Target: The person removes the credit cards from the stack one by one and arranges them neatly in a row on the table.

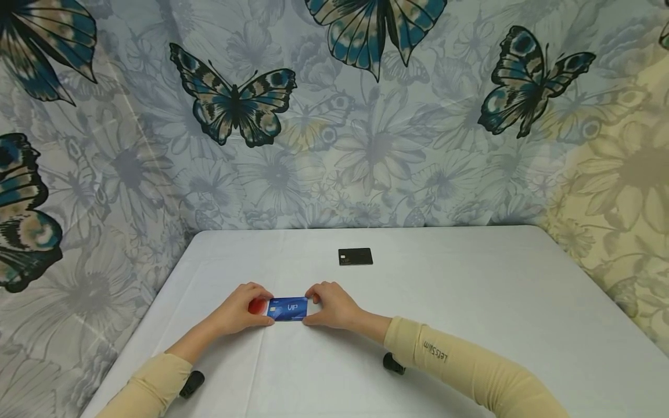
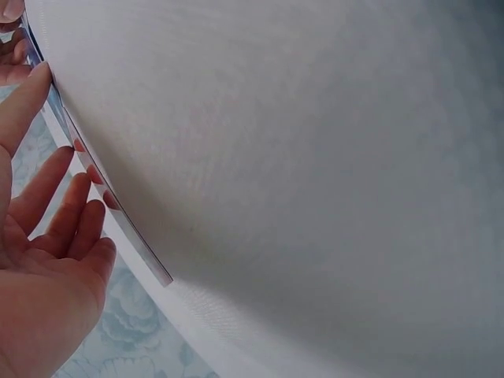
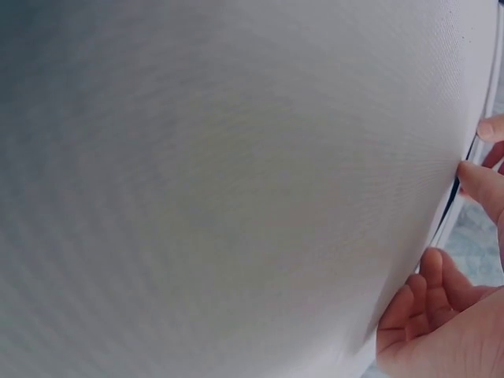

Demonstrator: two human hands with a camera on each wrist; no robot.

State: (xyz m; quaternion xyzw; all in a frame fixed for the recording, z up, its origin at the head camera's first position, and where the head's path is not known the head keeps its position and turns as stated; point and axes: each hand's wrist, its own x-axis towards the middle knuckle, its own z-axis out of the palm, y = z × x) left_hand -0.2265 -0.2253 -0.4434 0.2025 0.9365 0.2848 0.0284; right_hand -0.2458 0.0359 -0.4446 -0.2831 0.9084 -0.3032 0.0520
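Note:
A blue card [image 1: 288,309] printed with "VIP" lies near the middle of the white table, between my two hands. At its left end my left hand [image 1: 237,310] pinches the corners with thumb and forefinger. My right hand [image 1: 337,307] pinches the right end the same way. Under the left palm shows a red round patch [image 1: 257,306] on something pale. In the left wrist view a thin pale strip [image 2: 130,228] with red spots runs past the fingers; whether it is a second card I cannot tell. Farther back lies a black card [image 1: 355,256], apart from both hands.
The white table [image 1: 470,290] has a rounded far edge against a butterfly-patterned cloth [image 1: 376,145]. Small black devices [image 1: 191,384] sit under both beige sleeves [image 1: 460,360] at the wrists.

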